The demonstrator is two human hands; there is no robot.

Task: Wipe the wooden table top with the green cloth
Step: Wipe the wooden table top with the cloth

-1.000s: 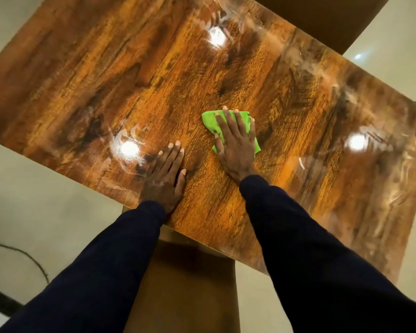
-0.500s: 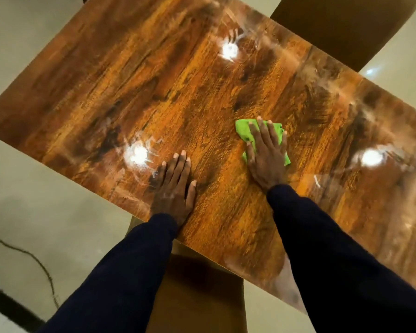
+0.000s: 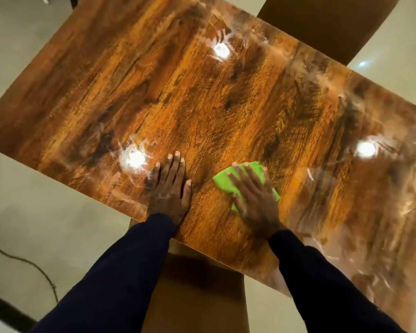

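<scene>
Likely home dining room: wooden table (image 3: 202, 104), chairs (image 3: 327, 22), tiled floor (image 3: 46, 224).

Green cloth (image 3: 222, 182) flat on wooden table top (image 3: 202, 97)

left hand (image 3: 169, 188) flat, fingers (image 3: 174, 165) straight | right hand (image 3: 255, 195) flat, fingers spread, blurred

Right hand (image 3: 255, 198) on cloth (image 3: 222, 182) on table top (image 3: 202, 92), left hand (image 3: 169, 188) beside (apart), near edge
</scene>
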